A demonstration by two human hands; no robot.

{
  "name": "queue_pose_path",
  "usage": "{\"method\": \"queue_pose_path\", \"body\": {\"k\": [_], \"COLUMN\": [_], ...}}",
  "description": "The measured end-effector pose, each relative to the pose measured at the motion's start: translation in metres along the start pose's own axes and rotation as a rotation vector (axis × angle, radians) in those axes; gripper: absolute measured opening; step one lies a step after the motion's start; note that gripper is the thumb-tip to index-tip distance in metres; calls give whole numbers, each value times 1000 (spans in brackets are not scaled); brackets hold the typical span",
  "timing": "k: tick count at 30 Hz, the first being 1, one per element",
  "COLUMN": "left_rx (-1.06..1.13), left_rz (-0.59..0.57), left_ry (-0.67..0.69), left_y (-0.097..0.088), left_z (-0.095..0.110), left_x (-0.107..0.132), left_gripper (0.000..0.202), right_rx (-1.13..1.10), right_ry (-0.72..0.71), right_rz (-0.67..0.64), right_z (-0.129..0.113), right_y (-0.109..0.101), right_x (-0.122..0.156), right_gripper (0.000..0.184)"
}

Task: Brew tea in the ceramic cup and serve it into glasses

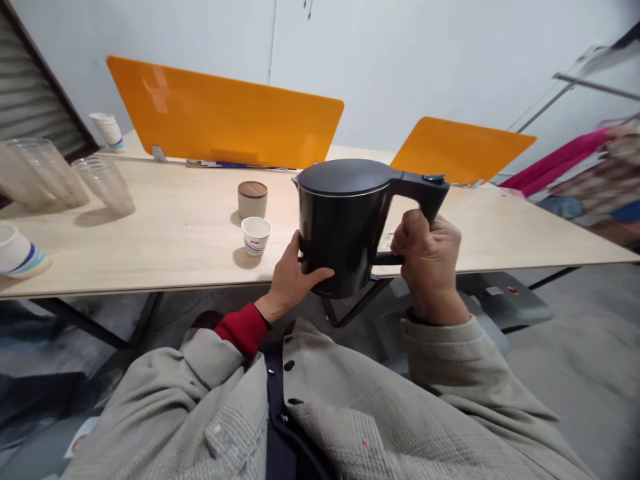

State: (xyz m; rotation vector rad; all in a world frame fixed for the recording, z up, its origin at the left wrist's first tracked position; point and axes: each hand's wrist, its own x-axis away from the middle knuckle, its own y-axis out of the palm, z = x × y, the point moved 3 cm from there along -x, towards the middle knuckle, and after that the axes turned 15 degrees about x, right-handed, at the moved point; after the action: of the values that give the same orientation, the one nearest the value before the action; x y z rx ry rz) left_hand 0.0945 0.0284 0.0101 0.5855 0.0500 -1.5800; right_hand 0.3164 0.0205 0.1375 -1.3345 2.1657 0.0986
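One kettle [345, 233] (lid down) hangs between my fingers [292, 252]. Right hand [431, 257] clenches its handle; left hand [293, 277], spread, touches it.

A plain whitish wall [450, 60] fills the far side, with 1 thin vertical line [273, 40] down it. 2 glossy orange desk dividers [225, 120] stand on the far part of a pale wood-grain table [175, 233] with black metal legs [83, 321]; the left divider catches a light reflection. Grey slats [25, 80] show far left, a metal rack [593, 85] far right, grey floor [600, 347] near right.
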Motion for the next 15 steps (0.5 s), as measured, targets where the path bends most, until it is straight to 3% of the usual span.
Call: {"method": "queue_pose_path", "body": {"k": [4, 8, 15], "left_rx": [89, 237, 360], "left_rz": [-9, 7, 47], "left_ry": [-40, -104, -170], "left_y": [14, 24, 29], "left_z": [10, 13, 6], "left_x": [14, 22, 29], "left_gripper": [90, 93, 95], "right_rx": [131, 267, 345], "right_ry": [-41, -110, -145], "right_rz": [-55, -109, -201], "right_z": [-26, -51, -63], "right_y": [-3, 0, 13], "right_x": [-6, -10, -17], "right_gripper": [49, 40, 39]}}
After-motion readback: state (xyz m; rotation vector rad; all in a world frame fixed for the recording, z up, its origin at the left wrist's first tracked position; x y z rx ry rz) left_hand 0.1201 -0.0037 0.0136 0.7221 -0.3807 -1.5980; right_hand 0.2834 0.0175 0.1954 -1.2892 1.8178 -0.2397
